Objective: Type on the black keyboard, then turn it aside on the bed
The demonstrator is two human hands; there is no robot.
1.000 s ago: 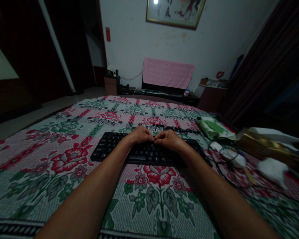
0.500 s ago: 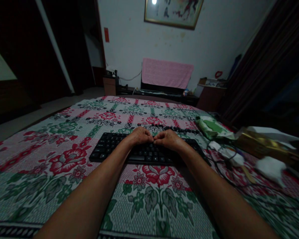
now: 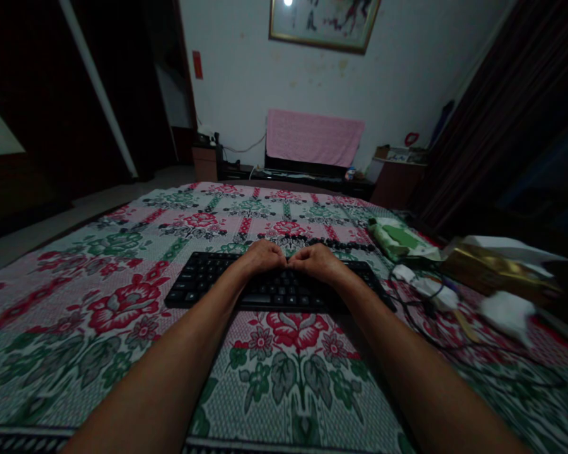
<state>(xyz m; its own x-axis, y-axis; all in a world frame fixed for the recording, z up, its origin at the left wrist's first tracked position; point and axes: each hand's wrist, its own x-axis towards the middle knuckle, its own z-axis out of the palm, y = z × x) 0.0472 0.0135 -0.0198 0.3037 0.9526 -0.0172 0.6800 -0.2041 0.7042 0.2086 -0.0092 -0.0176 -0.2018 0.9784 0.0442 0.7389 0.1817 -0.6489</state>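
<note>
A black keyboard [image 3: 189,280] lies flat on the flowered bedspread, its long side towards me. Over its upper middle, my left hand [image 3: 266,256] is curled with the fingertips drawn together. Close beside it, my right hand [image 3: 318,260] is likewise closed, thumb and finger pinched. The fingertips of both hands nearly meet just above the keys; whatever they pinch is too small or hidden to make out. Beyond the keyboard, a row of several small black pieces [image 3: 345,244], looking like loose keycaps, stretches across the cloth. My wrists and forearms cover parts of the keyboard.
To the right lie a green and white soft pack [image 3: 400,239], a golden box [image 3: 495,268], crumpled white stuff [image 3: 507,313] and a tangled black cable [image 3: 419,328]. The bedspread [image 3: 123,359] spreads all round. A pink towel [image 3: 315,137] drapes something at the far wall.
The whole view has shifted slightly, so everything sits a little further left. Both hands stay pinched together over the same part of the keyboard.
</note>
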